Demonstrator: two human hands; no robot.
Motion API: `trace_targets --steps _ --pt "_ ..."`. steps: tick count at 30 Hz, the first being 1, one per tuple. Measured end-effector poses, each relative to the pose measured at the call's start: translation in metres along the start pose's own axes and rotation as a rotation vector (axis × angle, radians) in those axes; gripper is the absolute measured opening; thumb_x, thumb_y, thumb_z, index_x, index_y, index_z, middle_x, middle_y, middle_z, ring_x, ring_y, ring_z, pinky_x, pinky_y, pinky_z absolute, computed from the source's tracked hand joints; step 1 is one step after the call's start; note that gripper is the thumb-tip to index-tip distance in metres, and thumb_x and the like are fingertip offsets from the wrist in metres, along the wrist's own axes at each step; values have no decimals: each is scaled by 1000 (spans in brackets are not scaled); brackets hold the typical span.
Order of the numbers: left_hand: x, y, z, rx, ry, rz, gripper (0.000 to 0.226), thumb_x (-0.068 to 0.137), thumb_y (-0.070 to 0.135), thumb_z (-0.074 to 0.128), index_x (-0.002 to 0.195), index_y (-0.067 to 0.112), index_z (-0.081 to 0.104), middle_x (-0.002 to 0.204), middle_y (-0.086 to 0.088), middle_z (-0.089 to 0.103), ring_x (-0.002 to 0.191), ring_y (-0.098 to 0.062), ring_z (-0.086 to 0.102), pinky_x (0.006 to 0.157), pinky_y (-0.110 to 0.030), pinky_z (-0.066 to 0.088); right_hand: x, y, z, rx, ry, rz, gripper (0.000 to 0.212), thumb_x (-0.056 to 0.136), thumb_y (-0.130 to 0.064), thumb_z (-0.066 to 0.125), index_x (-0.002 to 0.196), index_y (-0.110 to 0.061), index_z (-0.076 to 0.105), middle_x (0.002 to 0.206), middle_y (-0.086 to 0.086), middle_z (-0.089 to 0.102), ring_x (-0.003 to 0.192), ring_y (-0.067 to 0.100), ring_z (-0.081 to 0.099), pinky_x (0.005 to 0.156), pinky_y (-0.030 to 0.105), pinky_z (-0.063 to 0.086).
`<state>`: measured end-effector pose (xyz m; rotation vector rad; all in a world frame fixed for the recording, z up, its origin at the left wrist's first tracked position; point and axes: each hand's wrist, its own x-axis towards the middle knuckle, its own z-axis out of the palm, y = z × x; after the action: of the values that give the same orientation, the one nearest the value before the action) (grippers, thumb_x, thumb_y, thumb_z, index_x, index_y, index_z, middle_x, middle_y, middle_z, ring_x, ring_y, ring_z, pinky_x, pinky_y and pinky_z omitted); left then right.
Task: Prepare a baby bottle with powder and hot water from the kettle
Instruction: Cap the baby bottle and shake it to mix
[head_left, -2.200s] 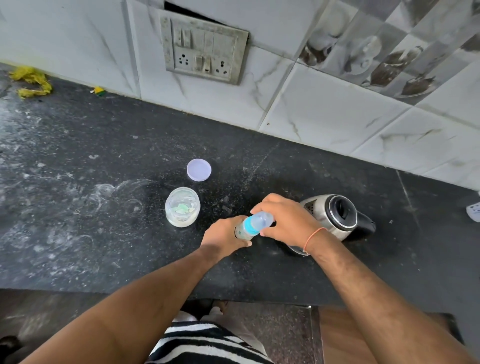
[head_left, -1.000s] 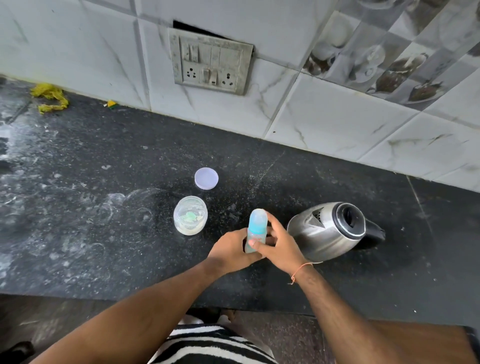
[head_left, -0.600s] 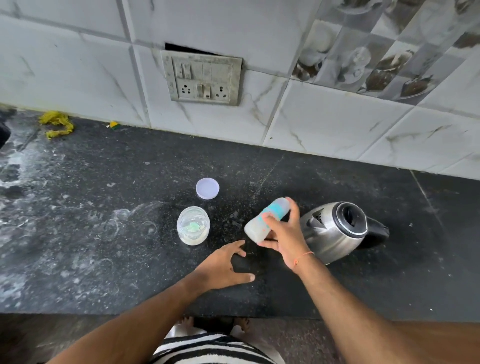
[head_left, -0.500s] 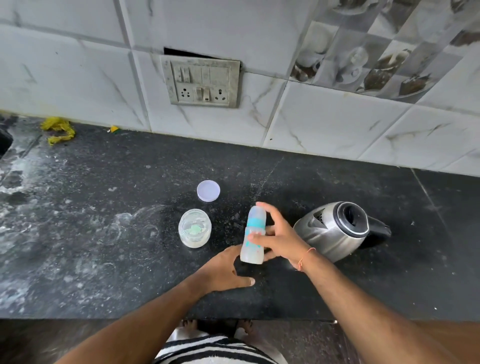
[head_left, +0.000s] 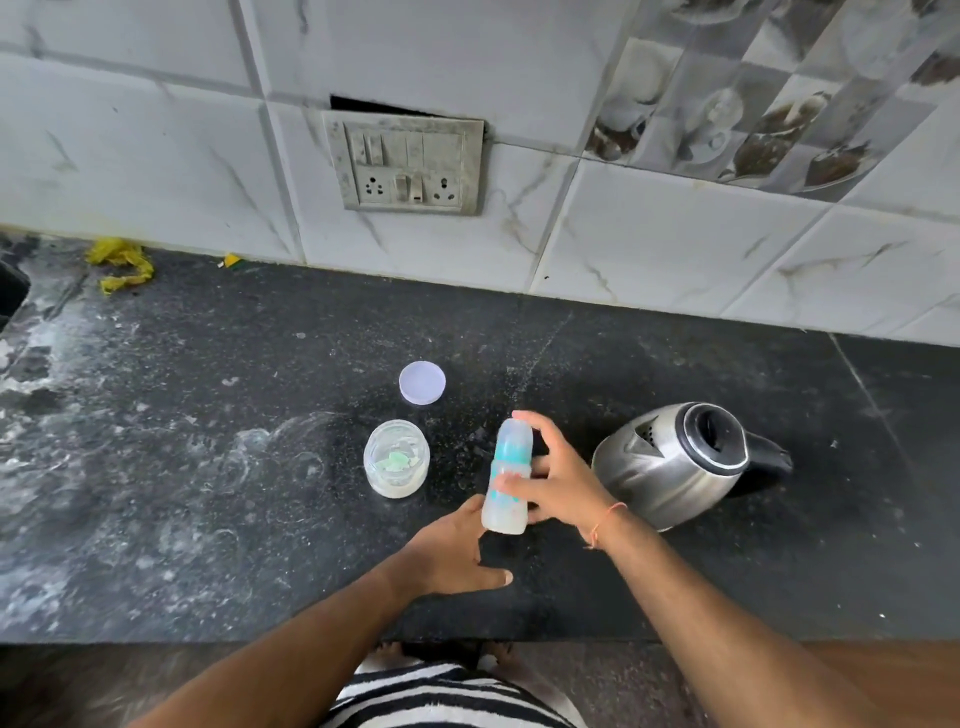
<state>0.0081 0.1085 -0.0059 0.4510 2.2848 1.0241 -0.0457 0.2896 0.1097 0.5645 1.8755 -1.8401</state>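
Observation:
The baby bottle, clear with a blue collar and cap on, is held upright just above the black counter by my right hand, fingers wrapped round its right side. My left hand rests flat on the counter just below and left of the bottle, fingers spread, holding nothing. The open powder jar, with a green scoop inside, stands left of the bottle. Its pale round lid lies behind it. The steel kettle, with its black lid, stands to the right of my right hand.
A tiled wall with a switch and socket panel rises behind the counter. Yellow scraps lie at the back left. White powder smears cover the counter's left part. The counter's front edge runs just below my left hand.
My left hand let go of the bottle and dropped flat onto the counter. My right hand tilted the bottle, then brought it back upright in about the same spot.

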Motion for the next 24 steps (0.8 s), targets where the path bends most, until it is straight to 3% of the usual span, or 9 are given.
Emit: trace_targets --steps 4,7,10,14,18,21,24 --pt "-4 2 0 72 -31 29 104 85 59 80 170 45 22 165 28 9 94 -11 66 94 -32 58 1 7 -4 243 211 -73 69 100 -11 77 147 -48 43 127 9 72 108 31 78 77 54 69" --pt "2 9 -4 140 -20 45 111 87 61 78 172 40 10 170 23 -6 101 -9 60 95 -35 57 1 -6 -1 218 103 39 74 95 -10 83 144 -53 48 126 16 72 107 30 80 75 55 69" --pt "1 7 -2 159 -40 23 115 86 64 77 174 40 7 170 28 -20 105 -13 65 99 -37 58 3 -6 -5 260 169 -66 68 99 -10 79 146 -48 47 131 10 69 110 34 78 77 56 69" --pt "-3 8 -4 84 -15 6 118 85 64 78 172 42 2 169 30 -15 99 -15 67 96 -42 61 2 -10 1 120 56 -6 75 94 -8 83 145 -51 49 124 15 72 103 30 81 78 58 69" --pt "-2 6 -7 57 -26 0 121 84 65 80 173 44 0 167 37 -23 97 -9 67 95 -34 60 6 -8 -4 207 201 -104 69 97 -8 80 144 -48 48 130 10 70 109 34 78 76 57 69" --pt "-6 5 -6 36 -26 -4 121 83 65 80 171 48 -2 167 35 -19 95 -10 67 95 -39 62 1 -7 1 46 80 -69 74 93 -7 84 143 -51 50 126 14 72 106 31 79 76 59 69" --pt "-3 4 -6 41 -30 8 121 84 65 80 173 45 0 167 37 -23 96 -8 67 94 -31 59 3 -5 -7 240 235 -119 70 97 -7 79 147 -45 47 126 8 71 105 31 79 79 59 68"
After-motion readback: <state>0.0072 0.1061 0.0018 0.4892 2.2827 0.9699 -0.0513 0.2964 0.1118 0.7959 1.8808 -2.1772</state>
